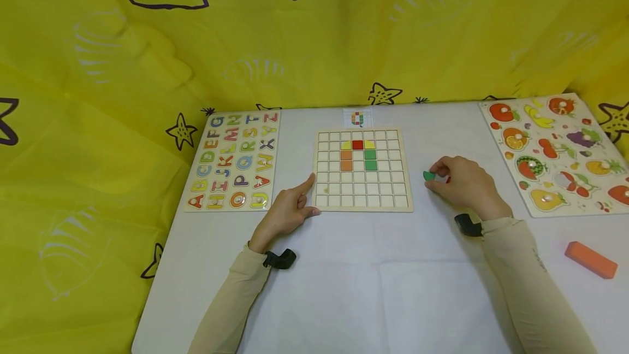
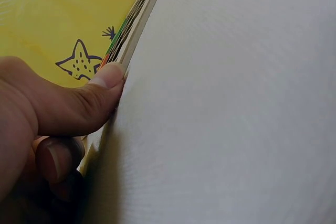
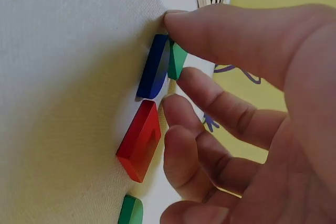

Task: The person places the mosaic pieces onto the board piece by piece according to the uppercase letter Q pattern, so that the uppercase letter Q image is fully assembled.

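Head view: the grid board (image 1: 362, 169) lies mid-counter (image 1: 344, 288) with 7 tiles set in an arch: yellow, red, yellow across the top, 2 orange below at its left, 2 green at its right. Most cells remain unfilled, so the pattern looks early on. The left hand (image 1: 290, 211) rests at the board's left edge, forefinger straight and touching it. The right hand (image 1: 462, 182), right of the board, pinches a green piece (image 1: 429, 176).

Left wrist view: the thumb (image 2: 79, 103) presses against the board's edge (image 2: 137, 22).

Right wrist view: thumb and forefinger grip the green piece (image 3: 177, 60) atop a blue piece (image 3: 154, 67); a red piece (image 3: 139, 141) lies beside it
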Action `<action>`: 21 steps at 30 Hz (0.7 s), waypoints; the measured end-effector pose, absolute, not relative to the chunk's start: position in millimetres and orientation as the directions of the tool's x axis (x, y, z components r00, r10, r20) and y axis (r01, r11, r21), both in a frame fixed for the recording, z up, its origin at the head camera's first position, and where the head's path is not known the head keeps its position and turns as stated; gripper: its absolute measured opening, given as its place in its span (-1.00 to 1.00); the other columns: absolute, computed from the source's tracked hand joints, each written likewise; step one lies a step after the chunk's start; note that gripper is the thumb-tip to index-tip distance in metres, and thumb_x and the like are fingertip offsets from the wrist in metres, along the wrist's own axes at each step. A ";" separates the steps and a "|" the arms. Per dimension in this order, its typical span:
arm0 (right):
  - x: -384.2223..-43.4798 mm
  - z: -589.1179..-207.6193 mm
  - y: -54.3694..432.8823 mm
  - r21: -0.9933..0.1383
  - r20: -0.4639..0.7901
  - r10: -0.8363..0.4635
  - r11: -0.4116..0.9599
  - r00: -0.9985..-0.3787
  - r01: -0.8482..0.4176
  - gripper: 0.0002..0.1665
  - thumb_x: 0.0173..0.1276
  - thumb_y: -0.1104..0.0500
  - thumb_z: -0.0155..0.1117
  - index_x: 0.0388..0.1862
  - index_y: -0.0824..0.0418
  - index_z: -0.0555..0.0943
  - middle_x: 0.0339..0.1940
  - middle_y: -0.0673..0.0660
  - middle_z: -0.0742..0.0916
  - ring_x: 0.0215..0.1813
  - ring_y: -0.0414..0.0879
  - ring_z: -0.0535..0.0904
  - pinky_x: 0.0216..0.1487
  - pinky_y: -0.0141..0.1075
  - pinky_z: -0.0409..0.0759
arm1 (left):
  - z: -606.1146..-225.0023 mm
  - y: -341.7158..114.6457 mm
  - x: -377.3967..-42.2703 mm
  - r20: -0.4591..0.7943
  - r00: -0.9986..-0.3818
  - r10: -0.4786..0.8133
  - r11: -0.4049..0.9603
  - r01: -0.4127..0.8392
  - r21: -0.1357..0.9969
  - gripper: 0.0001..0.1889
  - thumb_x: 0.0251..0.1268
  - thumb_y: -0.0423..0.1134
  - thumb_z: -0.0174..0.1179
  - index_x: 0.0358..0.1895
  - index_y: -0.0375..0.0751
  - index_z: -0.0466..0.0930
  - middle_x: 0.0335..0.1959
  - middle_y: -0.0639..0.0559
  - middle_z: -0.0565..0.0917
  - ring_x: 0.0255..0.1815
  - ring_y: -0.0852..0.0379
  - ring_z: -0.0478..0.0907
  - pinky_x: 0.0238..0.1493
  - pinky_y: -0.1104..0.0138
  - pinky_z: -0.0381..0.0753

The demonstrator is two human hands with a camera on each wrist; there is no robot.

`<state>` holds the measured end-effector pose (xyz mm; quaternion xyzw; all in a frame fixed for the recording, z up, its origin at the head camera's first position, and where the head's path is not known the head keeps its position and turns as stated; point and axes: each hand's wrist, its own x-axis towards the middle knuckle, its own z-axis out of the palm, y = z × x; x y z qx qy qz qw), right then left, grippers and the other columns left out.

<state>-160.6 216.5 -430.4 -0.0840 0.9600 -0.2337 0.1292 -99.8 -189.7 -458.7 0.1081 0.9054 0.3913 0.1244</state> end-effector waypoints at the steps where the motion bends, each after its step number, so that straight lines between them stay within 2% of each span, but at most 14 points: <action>1: -160.4 -430.2 216.5 -0.469 -0.209 -0.217 0.878 -0.954 -0.096 -0.55 0.40 -0.04 0.45 0.05 0.28 0.70 -0.03 0.32 0.74 -0.06 0.17 0.63 -0.23 -0.07 0.53 | -458.4 -189.6 -99.6 -0.141 -0.946 0.293 0.670 0.098 0.736 -0.07 0.30 -0.26 0.51 0.67 -0.22 0.19 -0.66 0.17 0.24 -0.63 0.25 0.11 -0.44 0.39 0.18; 5: -159.5 -429.8 216.1 -0.463 -0.218 -0.202 0.882 -0.955 -0.081 -0.55 0.40 -0.04 0.45 0.02 0.30 0.69 -0.05 0.32 0.75 -0.06 0.18 0.64 -0.22 -0.06 0.53 | -458.0 -189.4 -99.5 -0.142 -0.946 0.291 0.669 0.095 0.737 -0.07 0.30 -0.25 0.51 0.67 -0.22 0.19 -0.66 0.17 0.24 -0.64 0.25 0.11 -0.45 0.39 0.18; 10: -158.8 -431.0 213.4 -0.476 -0.211 -0.209 0.875 -0.955 -0.087 -0.56 0.49 0.01 0.39 0.09 0.35 0.65 -0.01 0.36 0.75 -0.07 0.18 0.64 -0.20 -0.04 0.54 | -458.7 -189.8 -99.8 -0.141 -0.945 0.294 0.671 0.099 0.735 -0.07 0.31 -0.25 0.50 0.67 -0.22 0.19 -0.67 0.17 0.24 -0.64 0.25 0.10 -0.45 0.39 0.18; 15: -158.9 -431.8 207.2 -0.547 -0.114 -0.225 0.827 -0.968 -0.128 -0.58 0.52 0.09 0.38 0.13 0.41 0.61 -0.04 0.39 0.78 -0.11 0.20 0.71 -0.15 -0.04 0.58 | -459.5 -190.2 -100.1 -0.141 -0.945 0.296 0.670 0.100 0.736 -0.07 0.31 -0.25 0.50 0.68 -0.22 0.18 -0.67 0.18 0.23 -0.63 0.25 0.10 -0.44 0.39 0.18; 18: -160.0 -432.7 202.1 -0.597 -0.023 -0.228 0.784 -0.973 -0.170 -0.62 0.48 0.16 0.43 0.09 0.42 0.64 -0.13 0.38 0.80 -0.17 0.18 0.75 -0.15 -0.13 0.61 | -459.7 -190.4 -100.2 -0.140 -0.944 0.297 0.668 0.101 0.737 -0.07 0.31 -0.25 0.50 0.68 -0.22 0.18 -0.67 0.18 0.23 -0.63 0.25 0.10 -0.44 0.39 0.18; 21: -161.2 -434.0 196.7 -0.634 0.037 -0.220 0.749 -0.975 -0.193 -0.66 0.43 0.19 0.48 0.05 0.38 0.68 -0.19 0.33 0.82 -0.22 0.13 0.76 -0.20 -0.31 0.58 | -460.1 -190.7 -100.3 -0.134 -0.944 0.301 0.666 0.108 0.738 -0.07 0.31 -0.25 0.50 0.68 -0.22 0.18 -0.67 0.18 0.24 -0.63 0.26 0.11 -0.43 0.39 0.19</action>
